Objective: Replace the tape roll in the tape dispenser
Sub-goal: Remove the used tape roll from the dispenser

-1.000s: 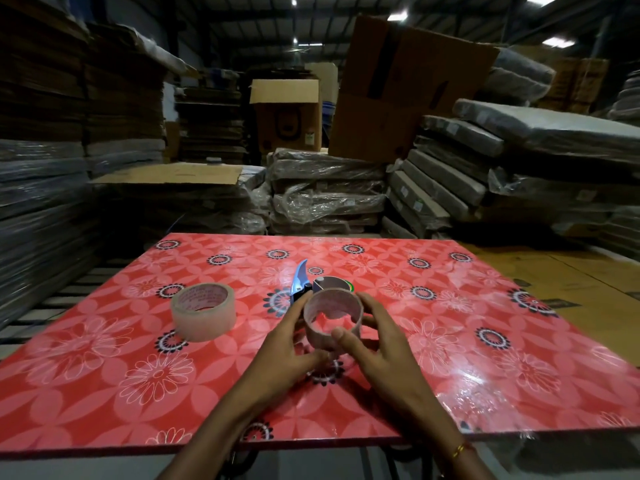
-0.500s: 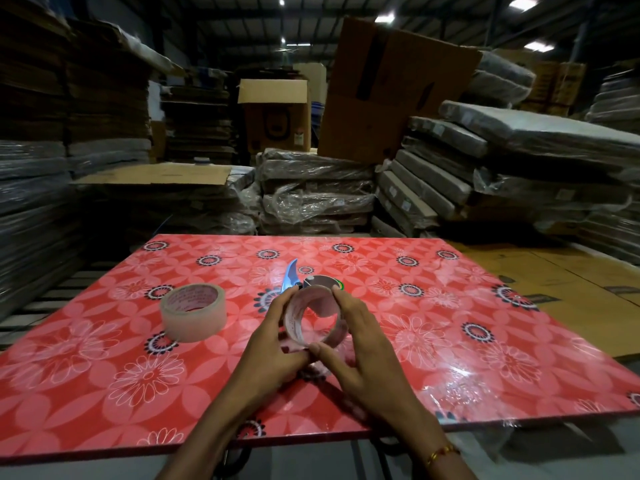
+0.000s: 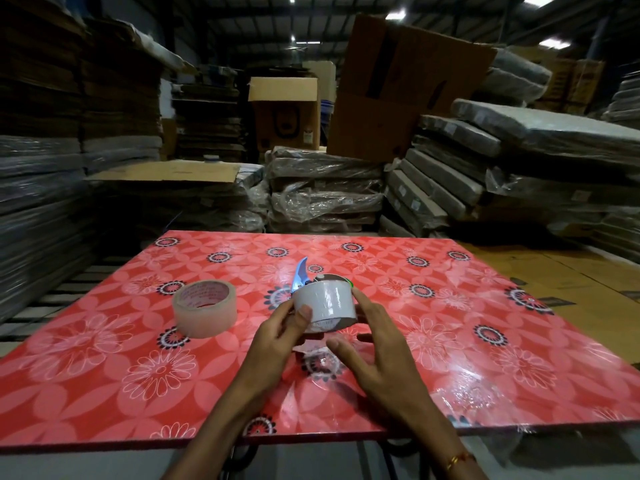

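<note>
1. Surface: red floral top under clear film, fills lower frame. Wrapped flat packs and cardboard boxes stacked behind and to both sides, well apart from the work.
2. Full roll: beige tape, lying flat w/ hole up on the surface, left of the hands, not touched.
3. R hand: fingers spread, index tip against the right side of the core; thumb out low, free. Grip loose and wide, closed on nothing.
4. L hand: thumb pressed on the core's front, fingers behind it; grip closed, holding the core.
5. Core: pale, near-empty ring, held just above the surface centre; hides most of the dispenser.
6. Dispenser: directly behind the core; only blue blade arm, grey top and a green bit show.
</note>
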{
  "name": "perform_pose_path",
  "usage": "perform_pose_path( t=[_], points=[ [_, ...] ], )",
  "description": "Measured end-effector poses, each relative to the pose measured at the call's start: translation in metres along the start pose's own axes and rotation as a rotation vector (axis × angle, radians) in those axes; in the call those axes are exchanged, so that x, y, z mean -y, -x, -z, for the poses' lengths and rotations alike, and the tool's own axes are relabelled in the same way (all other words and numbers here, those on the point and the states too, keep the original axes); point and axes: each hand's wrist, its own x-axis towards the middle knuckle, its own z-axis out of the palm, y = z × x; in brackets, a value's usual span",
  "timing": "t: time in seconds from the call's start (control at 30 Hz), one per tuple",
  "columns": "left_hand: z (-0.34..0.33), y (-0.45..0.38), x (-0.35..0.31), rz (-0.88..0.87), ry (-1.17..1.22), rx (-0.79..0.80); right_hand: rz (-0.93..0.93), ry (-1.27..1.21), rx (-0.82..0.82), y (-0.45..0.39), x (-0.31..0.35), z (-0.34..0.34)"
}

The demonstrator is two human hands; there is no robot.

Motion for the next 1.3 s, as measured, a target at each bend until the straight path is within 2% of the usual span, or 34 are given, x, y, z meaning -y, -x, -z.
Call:
perform_pose_path(
  t=[0.27, 0.47, 0.67, 0.87, 1.07, 1.3],
  points=[
    [-0.002, 0.0, -0.001, 0.072, 0.113, 0.016, 0.073, 0.092, 0.005, -0.002, -0.001, 0.001],
    [-0.002, 0.001, -0.002, 0.124, 0.077, 0.062, 0.109, 0.189, 0.003, 0.0, 0.004, 0.0],
    [-0.004, 0.0, 0.001, 0.09, 0.047, 0.07, 0.12, 0.212, -0.034, 0.0, 0.009, -0.002],
    [-0.005, -0.002, 0.007, -0.082, -0.124, 0.0, 0.152, 0.362, -0.049, 0.003, 0.011, 0.0],
    [0.0, 0.0, 0.007, -0.115, -0.272, 0.166, 0.091, 0.133, -0.101, -0.001, 0.011, 0.003],
    [-0.001, 0.001, 0.006, -0.089, -0.276, 0.166, 0.003, -0.028, -0.129, -0.001, 0.009, 0.004]
  ],
)
